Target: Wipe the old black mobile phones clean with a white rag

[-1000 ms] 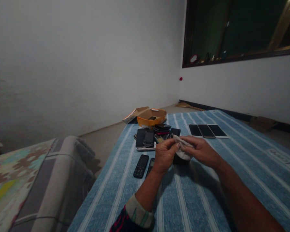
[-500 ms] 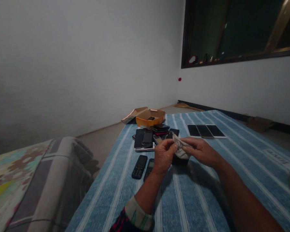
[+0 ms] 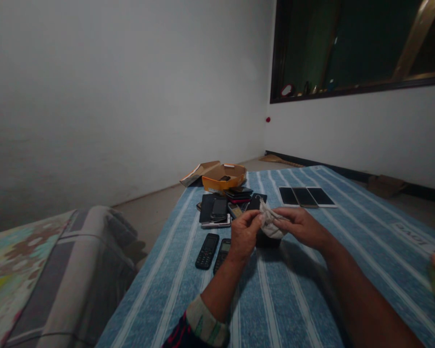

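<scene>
A crumpled whitish cloth or tissue (image 3: 271, 226) is bunched between my two hands. My left hand (image 3: 245, 236) pinches its left side with thumb and fingers. From the other side, my right hand (image 3: 304, 227) grips it with fingers pressed together. Directly below the cloth sits a dark box-like object (image 3: 268, 241), partly covered, so its kind is unclear. Beside my left wrist lie a black keypad phone (image 3: 207, 251) and a second keypad phone (image 3: 223, 252), the latter partly hidden by my forearm.
Beyond my hands lies a pile of phones (image 3: 219, 208). Behind it stands an open orange cardboard box (image 3: 223, 183). Three flat phones (image 3: 306, 197) lie side by side at the right on the blue striped cloth (image 3: 188, 299). A draped grey cover (image 3: 90, 251) is at the left.
The view has shifted slightly, moving the whole scene a little to the left. Both hands keep nearly the same hold on the whitish cloth.
</scene>
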The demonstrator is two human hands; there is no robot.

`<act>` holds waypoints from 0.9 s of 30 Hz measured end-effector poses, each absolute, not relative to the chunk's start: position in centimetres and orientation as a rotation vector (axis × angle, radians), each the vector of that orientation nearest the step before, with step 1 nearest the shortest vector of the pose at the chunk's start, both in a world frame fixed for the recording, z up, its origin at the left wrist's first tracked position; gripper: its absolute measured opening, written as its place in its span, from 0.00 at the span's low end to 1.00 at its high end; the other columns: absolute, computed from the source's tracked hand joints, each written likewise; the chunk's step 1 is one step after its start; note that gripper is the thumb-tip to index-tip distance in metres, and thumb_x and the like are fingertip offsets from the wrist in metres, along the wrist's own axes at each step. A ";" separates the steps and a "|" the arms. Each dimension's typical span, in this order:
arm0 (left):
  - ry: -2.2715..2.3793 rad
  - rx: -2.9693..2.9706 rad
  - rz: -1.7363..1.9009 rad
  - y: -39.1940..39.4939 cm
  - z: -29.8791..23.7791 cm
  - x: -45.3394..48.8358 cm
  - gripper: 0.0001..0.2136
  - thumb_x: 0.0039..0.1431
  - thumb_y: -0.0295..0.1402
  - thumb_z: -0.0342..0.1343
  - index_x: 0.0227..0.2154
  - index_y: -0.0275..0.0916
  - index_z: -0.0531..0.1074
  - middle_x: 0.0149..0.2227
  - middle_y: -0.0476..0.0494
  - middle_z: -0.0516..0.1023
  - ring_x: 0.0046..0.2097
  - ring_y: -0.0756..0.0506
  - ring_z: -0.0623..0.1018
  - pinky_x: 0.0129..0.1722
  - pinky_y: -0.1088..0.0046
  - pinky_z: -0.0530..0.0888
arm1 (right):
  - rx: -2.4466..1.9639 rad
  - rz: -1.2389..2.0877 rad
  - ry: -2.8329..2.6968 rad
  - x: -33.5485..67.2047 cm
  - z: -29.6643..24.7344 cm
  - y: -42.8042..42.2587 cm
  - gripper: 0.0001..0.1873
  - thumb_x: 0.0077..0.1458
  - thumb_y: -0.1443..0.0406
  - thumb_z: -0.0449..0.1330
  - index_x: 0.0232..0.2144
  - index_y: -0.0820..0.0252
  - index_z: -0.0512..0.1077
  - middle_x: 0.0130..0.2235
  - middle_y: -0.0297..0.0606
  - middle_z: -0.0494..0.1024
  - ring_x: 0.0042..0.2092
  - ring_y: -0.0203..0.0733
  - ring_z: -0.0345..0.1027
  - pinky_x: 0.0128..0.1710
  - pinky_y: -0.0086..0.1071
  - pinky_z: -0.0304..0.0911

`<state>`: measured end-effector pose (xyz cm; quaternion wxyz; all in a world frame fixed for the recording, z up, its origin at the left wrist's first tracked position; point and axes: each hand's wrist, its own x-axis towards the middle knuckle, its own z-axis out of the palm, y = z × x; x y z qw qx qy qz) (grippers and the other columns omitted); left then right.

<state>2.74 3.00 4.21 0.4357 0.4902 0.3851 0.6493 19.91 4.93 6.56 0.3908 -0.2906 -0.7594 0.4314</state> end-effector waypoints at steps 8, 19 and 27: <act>0.971 1.224 1.595 3.0 4.1 2.8 0.08 0.50 0.35 0.62 0.30 0.37 0.80 0.30 0.47 0.80 0.35 0.47 0.76 0.38 0.72 0.70 | -0.751 1.156 -1.833 20.5 6.2 5.3 0.16 0.54 0.57 0.63 0.41 0.59 0.79 0.35 0.36 0.80 0.36 0.41 0.72 0.37 0.31 0.65; 1.024 1.216 1.606 3.0 4.3 2.9 0.09 0.50 0.37 0.62 0.31 0.37 0.81 0.33 0.45 0.82 0.38 0.45 0.77 0.42 0.70 0.70 | -0.661 1.269 -1.547 20.2 3.7 6.4 0.18 0.51 0.55 0.65 0.41 0.58 0.80 0.33 0.36 0.81 0.34 0.43 0.73 0.36 0.33 0.65; 1.078 1.262 1.646 2.9 4.6 3.1 0.10 0.51 0.37 0.61 0.31 0.37 0.81 0.31 0.45 0.82 0.36 0.44 0.77 0.39 0.70 0.71 | -0.588 1.313 -1.447 20.1 2.1 7.3 0.18 0.51 0.55 0.66 0.41 0.58 0.79 0.38 0.39 0.81 0.38 0.44 0.73 0.42 0.35 0.65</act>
